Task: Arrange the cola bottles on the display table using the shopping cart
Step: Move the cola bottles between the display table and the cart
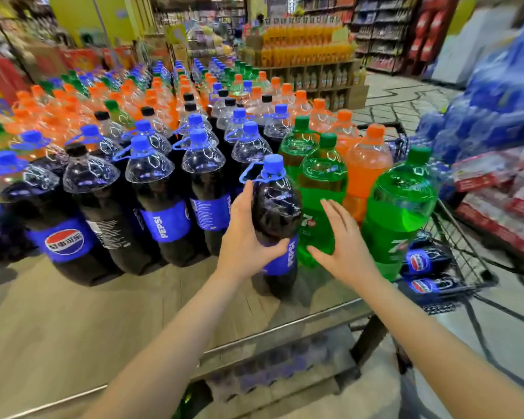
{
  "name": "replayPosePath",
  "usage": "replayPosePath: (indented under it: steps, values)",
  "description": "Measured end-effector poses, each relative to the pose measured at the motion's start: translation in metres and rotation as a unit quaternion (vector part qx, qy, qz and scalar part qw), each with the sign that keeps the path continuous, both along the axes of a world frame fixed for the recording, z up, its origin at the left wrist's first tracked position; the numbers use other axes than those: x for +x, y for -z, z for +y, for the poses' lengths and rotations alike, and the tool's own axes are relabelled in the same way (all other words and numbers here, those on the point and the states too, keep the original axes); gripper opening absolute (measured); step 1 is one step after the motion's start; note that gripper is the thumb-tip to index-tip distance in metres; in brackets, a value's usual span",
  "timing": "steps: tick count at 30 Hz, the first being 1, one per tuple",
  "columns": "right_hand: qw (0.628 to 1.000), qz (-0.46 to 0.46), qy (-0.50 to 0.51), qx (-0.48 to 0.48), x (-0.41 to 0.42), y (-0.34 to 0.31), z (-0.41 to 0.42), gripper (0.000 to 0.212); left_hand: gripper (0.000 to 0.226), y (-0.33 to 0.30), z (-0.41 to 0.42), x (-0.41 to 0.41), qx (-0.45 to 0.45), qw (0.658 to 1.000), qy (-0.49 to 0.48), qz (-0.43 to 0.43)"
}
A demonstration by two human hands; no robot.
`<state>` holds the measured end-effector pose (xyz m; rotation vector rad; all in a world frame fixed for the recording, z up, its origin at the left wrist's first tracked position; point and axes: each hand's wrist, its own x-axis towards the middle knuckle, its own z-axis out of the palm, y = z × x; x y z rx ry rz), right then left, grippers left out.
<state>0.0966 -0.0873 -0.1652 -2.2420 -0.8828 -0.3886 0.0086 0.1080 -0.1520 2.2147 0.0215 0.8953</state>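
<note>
Cola bottle [274, 225], large, dark and full, stood upright on the display table [73, 322] near its right front corner, just beside a green bottle [322, 198] on its right and set forward of the front row of cola bottles [109, 207]. Judged heavy, from its size and fill; stiff enough in the lower body, though likely to give a little under a squeeze at the clear shoulder. Smooth plastic and a glossy blue label, so probably slippery. Best taken around the labelled waist, or by the blue carry loop [248, 173] at the neck, with the other hand steadying.

Left hand [245, 234] wrapped around the bottle's left side, thumb across the label, fingers reaching up toward the shoulder: gripping the cola bottle. Right hand [342, 240] spread wide, fingers extended, close to the bottle's right side in front of the green bottle; holding nothing, and contact with either bottle not clear.

Shopping cart [454, 252] parked against the table's right edge, with more cola bottles [427, 267] lying flat inside. Bare wood along the table's front edge, judged ready for more.
</note>
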Motion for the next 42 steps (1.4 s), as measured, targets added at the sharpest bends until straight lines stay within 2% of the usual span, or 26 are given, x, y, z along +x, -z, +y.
replayPosePath:
  steps: [3,7,11,22,28,31,34,37,39,41,42]
  values:
    - [0.998,-0.059,0.036,0.002,0.016,-0.026,0.006,0.092,0.13,0.021,-0.016,-0.004,-0.012,0.998,-0.056,0.035]
    - [0.995,-0.07,0.07,-0.017,0.04,-0.043,0.02,0.101,0.147,0.05,-0.021,-0.007,-0.02,0.992,-0.091,0.08]
    - [0.993,-0.074,0.083,-0.029,0.061,-0.046,0.03,0.107,0.148,0.057,-0.017,0.003,-0.023,0.991,-0.095,0.087]
    - [0.99,-0.098,0.095,-0.019,0.068,-0.036,0.031,0.098,0.149,0.054,0.01,0.054,-0.015,0.991,-0.099,0.092]
    - [0.989,-0.122,0.083,-0.012,0.074,-0.021,0.03,0.094,0.146,0.059,0.013,0.056,0.002,0.99,-0.099,0.101]
    - [0.985,-0.148,0.085,-0.019,0.074,-0.011,0.029,0.09,0.135,0.06,0.004,0.053,0.007,0.988,-0.111,0.107]
    - [0.987,-0.121,0.09,-0.046,0.063,0.005,0.025,0.093,0.116,0.072,-0.01,0.044,0.031,0.986,-0.124,0.107]
    - [0.991,-0.076,0.062,-0.088,0.04,0.033,0.01,0.089,0.104,0.08,-0.017,0.024,0.068,0.975,-0.105,0.186]
    - [0.991,-0.018,0.023,-0.13,0.023,0.048,-0.003,0.082,0.093,0.084,-0.014,0.006,0.138,0.958,-0.089,0.236]
    - [0.982,0.028,-0.002,-0.188,0.003,0.059,-0.016,0.076,0.081,0.079,-0.013,-0.018,0.237,0.926,-0.073,0.285]
    - [0.977,0.03,-0.008,-0.21,-0.007,0.064,-0.022,0.073,0.084,0.076,-0.014,-0.03,0.264,0.916,-0.07,0.295]
